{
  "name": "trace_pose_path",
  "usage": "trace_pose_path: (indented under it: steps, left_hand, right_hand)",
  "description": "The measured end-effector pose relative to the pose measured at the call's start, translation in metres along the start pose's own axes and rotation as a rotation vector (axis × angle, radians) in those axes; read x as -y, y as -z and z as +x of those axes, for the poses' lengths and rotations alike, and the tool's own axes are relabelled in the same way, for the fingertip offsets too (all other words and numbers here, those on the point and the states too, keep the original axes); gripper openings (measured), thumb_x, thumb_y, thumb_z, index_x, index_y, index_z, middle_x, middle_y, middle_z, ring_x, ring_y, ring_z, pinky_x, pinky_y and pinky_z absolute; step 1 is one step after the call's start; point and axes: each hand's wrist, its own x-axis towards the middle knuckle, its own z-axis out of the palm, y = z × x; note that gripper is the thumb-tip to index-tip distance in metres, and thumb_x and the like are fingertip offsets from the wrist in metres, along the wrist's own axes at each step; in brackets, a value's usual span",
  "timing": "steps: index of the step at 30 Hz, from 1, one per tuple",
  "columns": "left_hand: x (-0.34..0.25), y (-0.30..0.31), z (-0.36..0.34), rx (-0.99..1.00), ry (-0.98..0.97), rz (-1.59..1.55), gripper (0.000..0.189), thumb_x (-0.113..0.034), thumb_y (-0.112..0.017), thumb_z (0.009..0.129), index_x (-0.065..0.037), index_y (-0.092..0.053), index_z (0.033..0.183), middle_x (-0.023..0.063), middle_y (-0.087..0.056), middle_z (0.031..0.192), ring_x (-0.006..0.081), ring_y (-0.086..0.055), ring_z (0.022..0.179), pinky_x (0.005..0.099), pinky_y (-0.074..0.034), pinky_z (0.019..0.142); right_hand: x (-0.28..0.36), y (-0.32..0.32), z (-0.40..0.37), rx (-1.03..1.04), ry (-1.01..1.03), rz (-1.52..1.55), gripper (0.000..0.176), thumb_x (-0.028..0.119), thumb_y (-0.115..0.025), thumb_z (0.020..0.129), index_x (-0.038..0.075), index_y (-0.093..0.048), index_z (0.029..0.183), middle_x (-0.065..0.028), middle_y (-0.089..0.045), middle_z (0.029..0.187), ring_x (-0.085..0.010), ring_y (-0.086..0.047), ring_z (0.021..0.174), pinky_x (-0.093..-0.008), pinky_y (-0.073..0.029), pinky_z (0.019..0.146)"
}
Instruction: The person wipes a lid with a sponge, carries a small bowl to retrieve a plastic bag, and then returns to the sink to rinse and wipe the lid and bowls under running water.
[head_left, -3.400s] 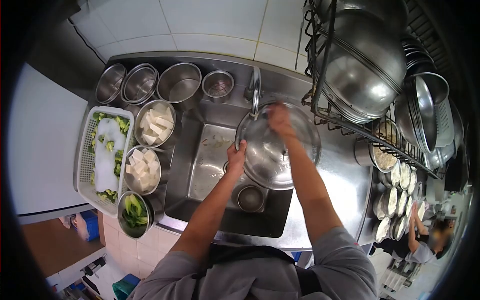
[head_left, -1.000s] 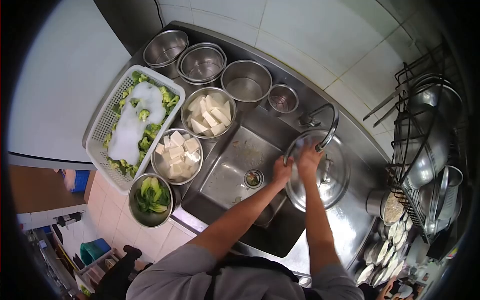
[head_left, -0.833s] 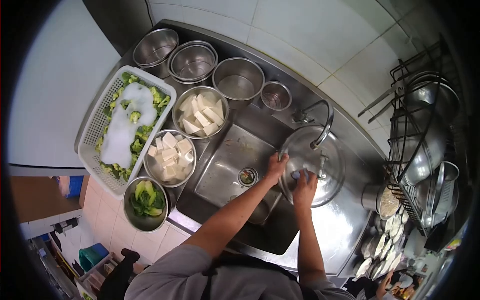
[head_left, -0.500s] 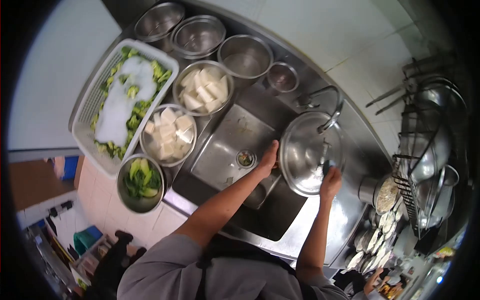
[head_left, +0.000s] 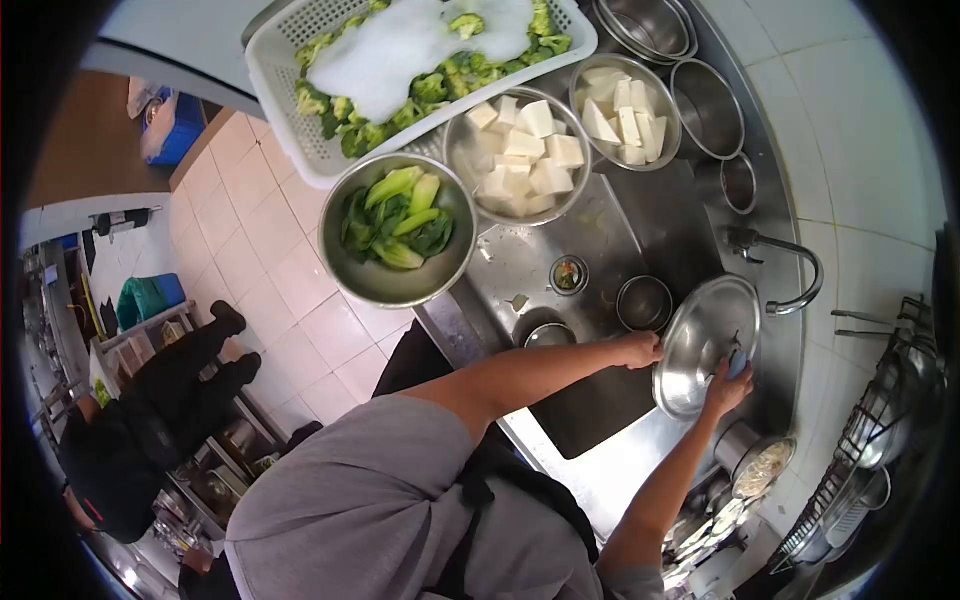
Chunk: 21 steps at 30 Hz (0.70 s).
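Over the right part of the sink (head_left: 600, 400), my left hand (head_left: 640, 350) grips the near rim of a shiny round metal bowl (head_left: 695, 335). The bowl is tilted, with its hollow side facing up. Inside it, my right hand (head_left: 735, 385) is closed on a small bluish-grey pad (head_left: 738, 363) near the right part of the wall. A curved faucet (head_left: 795, 290) stands just beyond the bowl. Two smaller metal bowls (head_left: 645, 303) (head_left: 550, 335) lie in the sink, beside the drain strainer (head_left: 568, 275) with scraps in it.
Along the counter stand a white basket (head_left: 285, 120) of broccoli, bowls of white blocks (head_left: 525, 160) and white pieces (head_left: 625, 115), and a bowl of greens (head_left: 400, 220). A wire rack (head_left: 850, 430) hangs right. Another person (head_left: 150, 420) is at the lower left.
The view has turned and shifted, so the basket and food bowls sit higher. The bowl in my hands is tilted differently, and smaller bowls in the sink now show more clearly.
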Motion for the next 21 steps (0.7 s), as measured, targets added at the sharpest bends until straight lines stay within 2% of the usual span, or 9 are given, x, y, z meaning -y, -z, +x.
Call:
trace_pose_path:
  steps: [3,8,9,11,14,16,17,19,21]
  left_hand:
    - [0.060,-0.019,0.002,-0.324,-0.387,0.344,0.047,-0.027,-0.057,0.091,0.001,-0.055,0.128,0.0214,-0.069,0.097,0.0372,-0.065,0.094,0.0446,-0.050,0.086]
    - [0.023,0.064,-0.199,-0.279,-0.206,0.311,0.044,-0.022,-0.060,0.090,0.001,-0.055,0.127,0.0176,-0.070,0.086,0.0327,-0.068,0.087,0.0440,-0.051,0.079]
    - [0.032,0.073,-0.226,-0.326,-0.178,0.347,0.041,-0.019,-0.062,0.088,0.001,-0.057,0.123,0.0183,-0.070,0.092,0.0342,-0.067,0.089,0.0453,-0.051,0.078]
    - [0.065,0.082,-0.261,-0.607,-0.291,0.478,0.037,-0.016,-0.063,0.086,0.001,-0.059,0.118,0.0184,-0.068,0.095,0.0371,-0.065,0.089,0.0468,-0.051,0.077]
    - [0.067,0.076,-0.300,-0.762,-0.326,0.540,0.033,-0.013,-0.063,0.084,0.001,-0.060,0.113,0.0180,-0.065,0.098,0.0398,-0.063,0.093,0.0468,-0.051,0.081]
    - [0.079,0.068,-0.301,-0.781,-0.378,0.551,0.031,-0.013,-0.062,0.084,0.001,-0.061,0.112,0.0179,-0.064,0.100,0.0398,-0.062,0.095,0.0466,-0.050,0.084]
    - [0.083,0.065,-0.300,-0.784,-0.414,0.557,0.030,-0.012,-0.062,0.084,0.001,-0.061,0.111,0.0179,-0.063,0.100,0.0398,-0.061,0.096,0.0465,-0.050,0.086]
    - [0.084,0.055,-0.311,-0.768,-0.450,0.503,0.029,-0.012,-0.062,0.084,0.000,-0.062,0.110,0.0182,-0.062,0.104,0.0393,-0.060,0.099,0.0468,-0.049,0.088]
    - [0.094,0.047,-0.332,-0.770,-0.513,0.478,0.028,-0.012,-0.062,0.084,0.000,-0.062,0.109,0.0186,-0.061,0.105,0.0390,-0.059,0.101,0.0474,-0.048,0.089]
  right_hand:
    - [-0.032,-0.005,0.004,-0.030,0.063,-0.048,0.068,0.049,-0.070,0.081,0.003,-0.055,0.130,-0.0229,-0.062,0.117,-0.0428,-0.056,0.105,-0.0518,-0.046,0.088]
    - [-0.015,0.031,-0.021,-0.132,0.094,0.036,0.059,0.044,-0.071,0.085,0.003,-0.060,0.126,-0.0251,-0.061,0.117,-0.0426,-0.056,0.108,-0.0504,-0.046,0.091]
    - [-0.009,0.038,-0.035,-0.183,0.082,0.087,0.059,0.043,-0.071,0.085,0.003,-0.060,0.126,-0.0253,-0.061,0.116,-0.0421,-0.056,0.108,-0.0499,-0.046,0.092]
    - [0.011,0.058,-0.071,-0.167,0.076,0.175,0.060,0.043,-0.071,0.085,0.004,-0.059,0.129,-0.0235,-0.061,0.115,-0.0396,-0.057,0.108,-0.0488,-0.046,0.092]
    - [0.018,0.064,-0.122,-0.039,0.192,0.212,0.057,0.041,-0.070,0.087,0.003,-0.060,0.129,-0.0224,-0.061,0.121,-0.0382,-0.056,0.112,-0.0462,-0.045,0.095]
    - [0.016,0.054,-0.157,0.055,0.291,0.242,0.056,0.039,-0.069,0.088,0.002,-0.059,0.129,-0.0223,-0.060,0.124,-0.0373,-0.057,0.114,-0.0446,-0.045,0.097]
    - [0.024,0.057,-0.174,0.191,0.313,0.250,0.056,0.037,-0.069,0.089,0.001,-0.059,0.130,-0.0229,-0.060,0.126,-0.0360,-0.059,0.113,-0.0433,-0.044,0.098]
    - [0.028,0.047,-0.209,0.236,0.415,0.356,0.059,0.038,-0.072,0.086,-0.001,-0.059,0.128,-0.0250,-0.061,0.118,-0.0389,-0.058,0.110,-0.0464,-0.046,0.095]
    - [0.038,0.050,-0.239,0.309,0.372,0.321,0.059,0.038,-0.072,0.086,0.000,-0.059,0.128,-0.0247,-0.061,0.118,-0.0389,-0.058,0.110,-0.0460,-0.046,0.094]
